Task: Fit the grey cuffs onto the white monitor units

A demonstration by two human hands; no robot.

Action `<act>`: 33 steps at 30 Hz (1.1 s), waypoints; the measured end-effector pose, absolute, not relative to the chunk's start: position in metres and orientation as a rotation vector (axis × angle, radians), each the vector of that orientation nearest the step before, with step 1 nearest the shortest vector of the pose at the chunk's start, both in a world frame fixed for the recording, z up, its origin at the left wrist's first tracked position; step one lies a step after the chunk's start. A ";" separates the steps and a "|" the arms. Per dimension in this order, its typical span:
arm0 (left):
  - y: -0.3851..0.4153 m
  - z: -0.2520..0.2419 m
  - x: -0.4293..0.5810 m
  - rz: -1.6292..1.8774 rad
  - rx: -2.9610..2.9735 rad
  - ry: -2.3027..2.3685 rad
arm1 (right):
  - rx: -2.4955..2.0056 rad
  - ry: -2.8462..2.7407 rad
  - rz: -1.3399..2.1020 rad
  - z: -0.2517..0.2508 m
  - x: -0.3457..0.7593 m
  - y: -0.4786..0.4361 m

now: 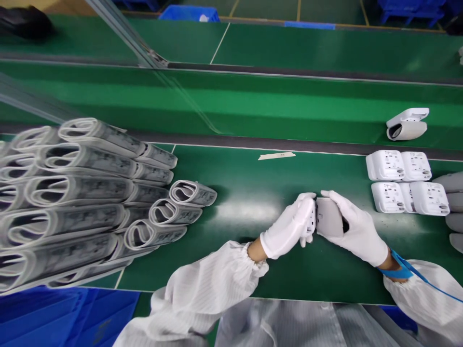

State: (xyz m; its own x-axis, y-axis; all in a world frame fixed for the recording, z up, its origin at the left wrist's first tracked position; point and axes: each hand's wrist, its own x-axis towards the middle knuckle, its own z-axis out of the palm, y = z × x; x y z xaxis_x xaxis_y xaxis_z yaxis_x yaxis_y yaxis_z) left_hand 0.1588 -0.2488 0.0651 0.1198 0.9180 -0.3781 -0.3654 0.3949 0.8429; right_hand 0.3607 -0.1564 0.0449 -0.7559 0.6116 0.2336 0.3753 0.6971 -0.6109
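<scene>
White plastic unit point(328, 217) w/ a matte grey face sits btwn both gloved hands, above the middle of the green table point(235, 270), nearer its near edge. Boxy shape, rounded corners. Its white end shows small dark marks, too small to read; the grey face looks plain, w/ a dark gap at its side by the right palm. Left hand point(289, 226), white glove, wraps the white end, fingers point(307, 196) curled over the top. Right hand point(358, 226), same glove, cups the grey face from the other side, fingers point(329, 194) reaching over its upper edge. Both are closed on the unit & pressed toward each other. Can't tell if it touches the table.

Blue wrist strap point(396, 271) on the right wrist, cord running off to the right; white striped sleeves point(213, 284) on both arms. Left of the hands, big stack of rolled grey printed cuffs point(72, 193) w/ white loops, three more point(170, 214) at its front edge. Right of the hands, four white units point(401, 180) in a tight block, grey-gloved fingers point(452, 207) of another person just beside them. Paper slip point(277, 155) near the table's far edge; farther back on a green belt, white unit point(407, 124) w/ a dark oval opening.
</scene>
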 end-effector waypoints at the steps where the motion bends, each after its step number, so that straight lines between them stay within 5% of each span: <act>1: -0.249 0.065 0.159 1.038 0.651 1.063 | -0.758 -2.489 0.750 0.045 0.361 -0.157; 33: -0.246 0.056 0.158 1.073 0.682 0.948 | -0.738 -2.379 0.596 0.045 0.360 -0.170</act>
